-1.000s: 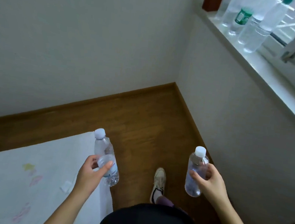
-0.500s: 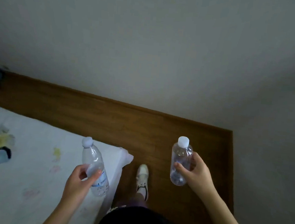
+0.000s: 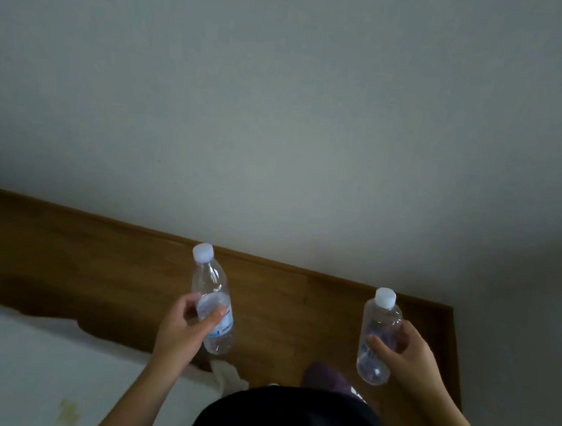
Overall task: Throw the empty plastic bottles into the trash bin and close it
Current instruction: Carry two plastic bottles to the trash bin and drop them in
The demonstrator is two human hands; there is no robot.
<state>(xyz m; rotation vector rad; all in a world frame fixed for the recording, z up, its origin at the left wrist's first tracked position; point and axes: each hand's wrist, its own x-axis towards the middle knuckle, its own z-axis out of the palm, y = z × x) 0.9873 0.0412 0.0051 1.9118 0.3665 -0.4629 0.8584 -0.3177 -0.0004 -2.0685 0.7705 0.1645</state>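
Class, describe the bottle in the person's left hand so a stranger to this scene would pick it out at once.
Start at the wooden floor below the pale wall. Two clear, white-capped bottles are held above it; take the one in the left hand, the left bottle. Unlike the right bottle, it tilts and carries a blue-edged label.

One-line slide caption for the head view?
Left hand and right hand each hold a capped clear bottle above the wooden floor.

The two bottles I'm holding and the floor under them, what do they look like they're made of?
Bottle in the left hand: clear, thin, glossy plastic, since the floor shows through it and light glints on its shoulder; the cap is opaque white plastic. Bottle in the right hand: the same clear plastic with a white cap. Floor: brown wood or wood-look laminate with a low sheen; faint grain shows, but which one it is stays open.
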